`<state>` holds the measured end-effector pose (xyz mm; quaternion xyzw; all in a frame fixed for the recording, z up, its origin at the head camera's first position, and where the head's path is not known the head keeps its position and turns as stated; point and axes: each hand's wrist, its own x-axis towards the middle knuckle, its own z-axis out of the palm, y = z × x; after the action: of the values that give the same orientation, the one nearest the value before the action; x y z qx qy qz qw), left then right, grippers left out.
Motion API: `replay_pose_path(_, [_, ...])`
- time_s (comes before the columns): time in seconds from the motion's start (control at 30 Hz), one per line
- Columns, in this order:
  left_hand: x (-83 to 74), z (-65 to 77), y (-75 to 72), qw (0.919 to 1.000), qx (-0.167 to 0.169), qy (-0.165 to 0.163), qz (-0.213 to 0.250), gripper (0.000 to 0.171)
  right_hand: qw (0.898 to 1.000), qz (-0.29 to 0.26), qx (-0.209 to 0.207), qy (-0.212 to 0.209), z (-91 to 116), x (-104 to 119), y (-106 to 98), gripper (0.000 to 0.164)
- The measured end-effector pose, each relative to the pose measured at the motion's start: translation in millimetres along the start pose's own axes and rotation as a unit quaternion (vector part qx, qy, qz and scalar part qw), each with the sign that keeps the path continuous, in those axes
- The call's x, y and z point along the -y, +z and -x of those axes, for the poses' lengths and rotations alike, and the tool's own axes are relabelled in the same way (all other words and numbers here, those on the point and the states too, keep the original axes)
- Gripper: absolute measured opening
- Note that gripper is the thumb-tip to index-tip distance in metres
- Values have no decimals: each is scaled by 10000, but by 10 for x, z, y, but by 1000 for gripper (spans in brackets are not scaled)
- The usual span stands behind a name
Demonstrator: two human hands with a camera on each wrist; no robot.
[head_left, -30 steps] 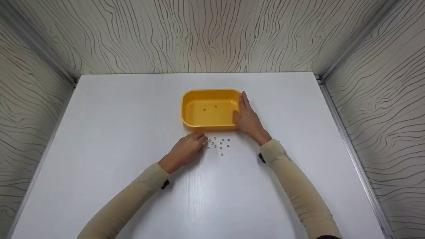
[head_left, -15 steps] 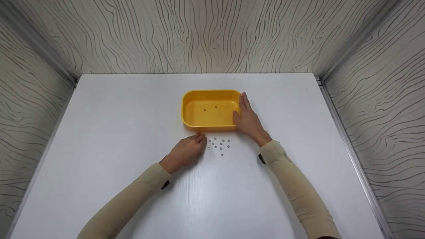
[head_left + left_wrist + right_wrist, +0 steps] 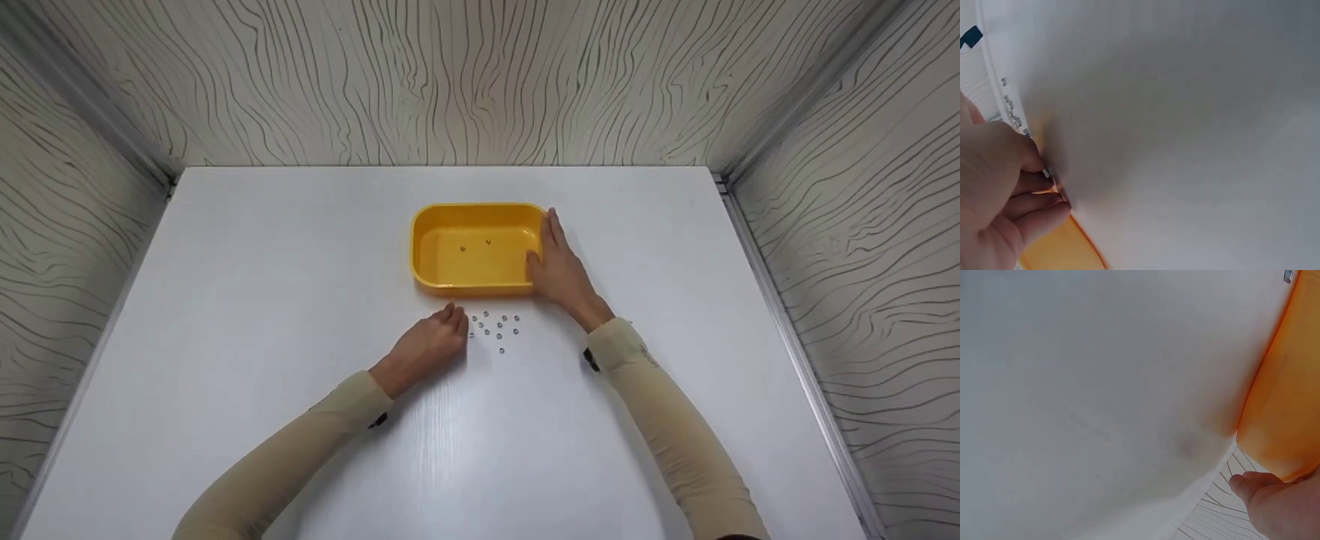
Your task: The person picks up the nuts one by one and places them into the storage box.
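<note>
My left hand point(image 3: 431, 341) is just in front of the yellow plastic tray point(image 3: 427, 283), at the left edge of a scatter of small silvery nuts point(image 3: 499, 325). In the left wrist view, a single nut point(image 3: 1046, 172) is pinched between its thumb and finger, close over the table. My right hand point(image 3: 561, 271) grips the tray's right end, thumb over the rim on the inside and fingers along the outer wall. Two nuts point(image 3: 463, 249) lie apart on the tray's floor. The right wrist view catches the tray's outer side point(image 3: 1280, 399) beside the right hand point(image 3: 1286, 500).
The white table point(image 3: 285, 255) runs back to a wood-grain patterned wall point(image 3: 480, 82), with similar panels at both sides. Metal rails point(image 3: 795, 345) line the side edges. Several loose nuts lie between the two forearms, near the tray's front wall.
The left hand's fingers have drawn together and the hand has shifted slightly toward the person. The right hand and the tray have kept their places.
</note>
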<state>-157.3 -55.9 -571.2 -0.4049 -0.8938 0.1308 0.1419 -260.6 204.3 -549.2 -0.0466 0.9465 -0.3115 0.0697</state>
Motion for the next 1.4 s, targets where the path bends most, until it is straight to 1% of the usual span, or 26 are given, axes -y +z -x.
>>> replay_pose_path(0.13, [-15,-23,-8,9999,-20,88,-121,28,10000,55,13,-8,-1,-3,-4,78])
replay_pose_path(0.33, [8,-43,3,9992,-229,207,-267,22,10000,32,-6,-37,-4,-7,5,78])
replay_pose_path(0.6, [25,-51,3,9983,-315,298,-378,12,9999,115,-52,-50,-14,5,-8,77])
replay_pose_path(0.7, [27,-52,4,9984,-289,301,-369,11,9998,142,-57,-92,-20,0,-7,76])
replay_pose_path(0.8, [28,-56,-4,9985,-193,329,-381,12,9998,124,-74,-115,-17,-5,0,76])
replay_pose_path(0.9, [28,-58,-17,9984,-104,367,-424,13,9999,94,-81,-95,-8,-7,9,76])
replay_pose_path(1.0, [29,-59,-26,9981,-89,390,-476,11,9999,73,-60,-67,-3,-9,12,77])
replay_pose_path(1.27, [33,-63,-1,9952,-367,463,-785,7,10000,63,-24,-46,3,-18,16,78])
replay_pose_path(1.37, [32,-62,9,9945,-386,483,-850,7,10000,27,-64,-58,-4,-18,17,78])
replay_pose_path(1.4, [32,-63,11,9949,-378,482,-803,7,9999,31,-93,-75,-6,-19,16,77])
